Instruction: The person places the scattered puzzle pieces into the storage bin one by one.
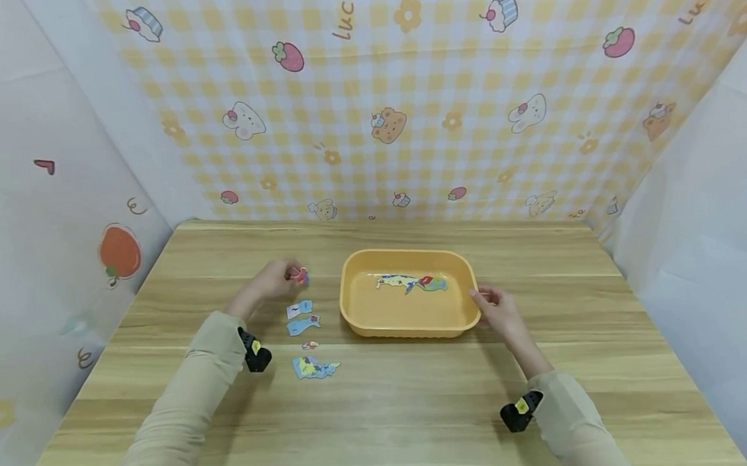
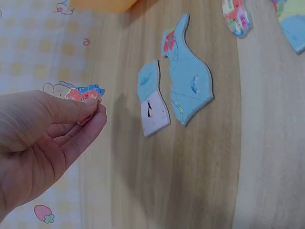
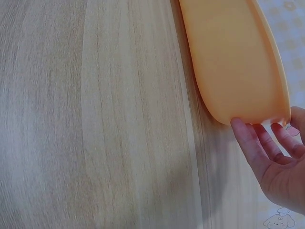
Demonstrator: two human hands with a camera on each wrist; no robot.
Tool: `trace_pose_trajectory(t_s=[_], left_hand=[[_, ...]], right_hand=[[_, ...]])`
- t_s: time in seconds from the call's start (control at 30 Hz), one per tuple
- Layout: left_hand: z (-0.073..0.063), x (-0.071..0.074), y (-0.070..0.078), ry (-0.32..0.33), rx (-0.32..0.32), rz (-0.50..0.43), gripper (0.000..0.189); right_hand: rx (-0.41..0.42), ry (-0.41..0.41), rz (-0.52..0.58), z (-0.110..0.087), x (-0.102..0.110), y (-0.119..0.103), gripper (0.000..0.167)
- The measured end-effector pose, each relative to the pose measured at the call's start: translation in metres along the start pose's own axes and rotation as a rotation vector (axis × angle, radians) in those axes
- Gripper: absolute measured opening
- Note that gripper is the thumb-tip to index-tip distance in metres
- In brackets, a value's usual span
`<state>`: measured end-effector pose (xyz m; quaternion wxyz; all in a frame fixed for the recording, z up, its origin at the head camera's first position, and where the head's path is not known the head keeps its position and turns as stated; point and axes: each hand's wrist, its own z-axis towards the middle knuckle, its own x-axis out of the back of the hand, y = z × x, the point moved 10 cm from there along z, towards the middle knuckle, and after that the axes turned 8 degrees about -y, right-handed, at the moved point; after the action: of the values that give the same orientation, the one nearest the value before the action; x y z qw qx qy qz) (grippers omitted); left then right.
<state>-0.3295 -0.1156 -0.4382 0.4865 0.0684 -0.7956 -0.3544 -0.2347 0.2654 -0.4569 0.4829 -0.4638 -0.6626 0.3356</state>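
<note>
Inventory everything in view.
table: 1, wood-coloured, foreground
tray: 1, orange, on table
pieces in tray: count unclear, multicoloured, on its floor
loose pieces: 4, three partly blue, one red-white, left of tray
held piece: 1, red and blue, left of tray
rear backdrop: 1, yellow-white check, behind table
side sheets: 2, white, flanking table
wrist cameras: 2, black, one per wrist
sleeves: 2, beige, one per arm
left hand: 1, pinching held piece
right hand: 1, gripping tray's right end

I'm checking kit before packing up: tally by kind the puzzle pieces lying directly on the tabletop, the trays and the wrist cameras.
Puzzle pieces on the tabletop: 4
Tray: 1
Wrist cameras: 2
Total: 7
</note>
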Motion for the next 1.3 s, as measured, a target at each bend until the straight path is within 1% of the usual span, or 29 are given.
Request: trace_pose_trajectory(t_s=[0.2,0.33,0.43,0.57,0.8,0.9,1.1,1.3], left_hand=[[0.003,0.004,0.013,0.013,-0.008,-0.037,0.035],[0.003,0.006,0.022,0.025,-0.034,-0.057,0.042],[0.003,0.008,0.028,0.041,-0.068,-0.071,0.043],[0.003,0.010,0.034,0.049,-0.095,-0.086,0.043],[0.003,0.014,0.047,0.072,-0.101,-0.111,0.043],[0.005,0.014,0.053,0.075,-0.120,-0.114,0.043],[0.012,0.011,0.066,0.060,-0.108,-0.099,0.045],[0.023,0.001,0.076,0.028,-0.088,-0.091,0.049]], right_hand=[[0.006,0.002,-0.005,0.000,0.000,-0.001,0.045],[0.005,0.000,0.004,0.000,-0.001,-0.001,0.045],[0.011,-0.008,0.006,0.000,-0.001,-0.002,0.045],[0.013,-0.007,0.003,-0.001,-0.001,-0.003,0.046],[0.018,0.006,-0.015,-0.003,0.000,-0.003,0.049],[0.015,0.005,-0.016,-0.002,0.000,-0.002,0.049],[0.007,-0.004,-0.010,-0.001,0.000,-0.001,0.048],[0.017,0.005,-0.020,-0.002,0.000,-0.002,0.048]])
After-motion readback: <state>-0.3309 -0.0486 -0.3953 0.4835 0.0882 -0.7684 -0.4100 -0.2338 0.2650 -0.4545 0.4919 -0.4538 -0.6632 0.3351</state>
